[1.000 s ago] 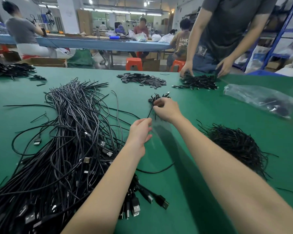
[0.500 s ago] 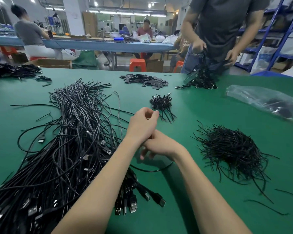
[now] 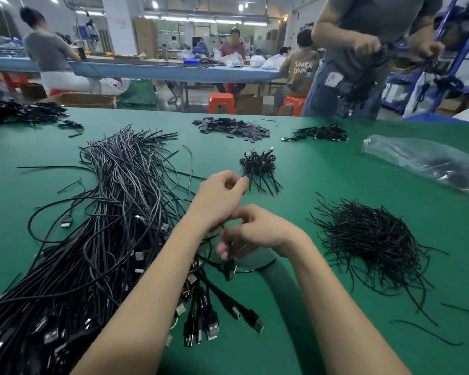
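1. At the green table (image 3: 322, 185), my right hand (image 3: 257, 231) curls round one thin black cable (image 3: 229, 267), beside the cable heap (image 3: 114, 212).
2. My left hand (image 3: 220, 196) is pinched; on what, I cannot tell.
3. Light, limp, probably springy: best held near the plug.

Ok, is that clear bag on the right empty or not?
Not empty: a dark clump shows through the right end of the clear plastic bag lying on the green table. What it is, cannot tell.
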Available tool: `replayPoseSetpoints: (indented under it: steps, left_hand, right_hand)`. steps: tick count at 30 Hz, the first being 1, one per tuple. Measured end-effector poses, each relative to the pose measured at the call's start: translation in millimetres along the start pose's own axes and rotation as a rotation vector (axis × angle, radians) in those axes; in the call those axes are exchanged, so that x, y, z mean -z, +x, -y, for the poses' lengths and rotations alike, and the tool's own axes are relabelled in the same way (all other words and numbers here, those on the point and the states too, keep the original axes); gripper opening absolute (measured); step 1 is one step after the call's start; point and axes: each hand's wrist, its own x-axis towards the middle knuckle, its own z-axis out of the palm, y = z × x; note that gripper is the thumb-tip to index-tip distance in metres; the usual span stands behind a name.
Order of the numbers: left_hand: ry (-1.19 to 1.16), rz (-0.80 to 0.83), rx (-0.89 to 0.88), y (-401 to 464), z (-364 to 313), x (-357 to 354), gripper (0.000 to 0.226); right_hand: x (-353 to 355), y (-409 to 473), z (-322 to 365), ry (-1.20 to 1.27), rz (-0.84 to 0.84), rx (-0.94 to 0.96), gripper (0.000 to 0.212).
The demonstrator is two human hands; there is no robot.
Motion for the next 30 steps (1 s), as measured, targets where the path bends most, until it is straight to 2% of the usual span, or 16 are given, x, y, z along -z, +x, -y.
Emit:
replayPoseSetpoints:
  steps: [3,7,10,12,15,17,20,23,26,28,30]
  left_hand:
    - [0.023,0.028,-0.037,-1,-1,1,0.027]
    - [0.056,0.218,-0.111,-4,0,4,0.024]
    - [0.114,0.283,-0.165,-7,-1,-2,0.033]
    - [0.038,0.337,-0.155,-9,-6,-8,0.038]
    - [-0.161,0.500,-0.086,-14,-15,-16,0.042]
    - [-0.286,0.549,-0.026,-18,-20,-22,0.046]
    - [-0.468,0.499,0.061,-21,-26,-28,0.046]
    - [-0.616,0.387,0.109,-20,-30,-29,0.043]
    - [-0.825,0.292,0.203,-16,-32,-24,0.041]
    - [-0.977,0.290,0.240,-14,-31,-17,0.042]
    - [-1.072,0.314,0.247,-12,-29,-8,0.041]
  right_hand:
    - [16,-5,-4,0.062,-0.065,-0.030,0.026]
    - [46,-12,-9,0.364,-0.338,0.012,0.023]
    - [64,-21,-8,0.617,-0.385,0.114,0.016]
    - [68,-26,-6,0.696,-0.391,0.202,0.012]
    - [63,-25,-1,0.435,-0.474,0.281,0.017]
    - [60,-25,3,0.263,-0.510,0.293,0.020]
    - [59,-28,5,0.213,-0.476,0.289,0.020]
    - [59,-26,-1,0.255,-0.450,0.243,0.039]
    - [55,-21,-9,0.345,-0.259,0.175,0.038]
    - [50,-19,-17,0.325,-0.134,0.149,0.042]
    - [44,-18,-23,0.294,-0.053,0.195,0.033]
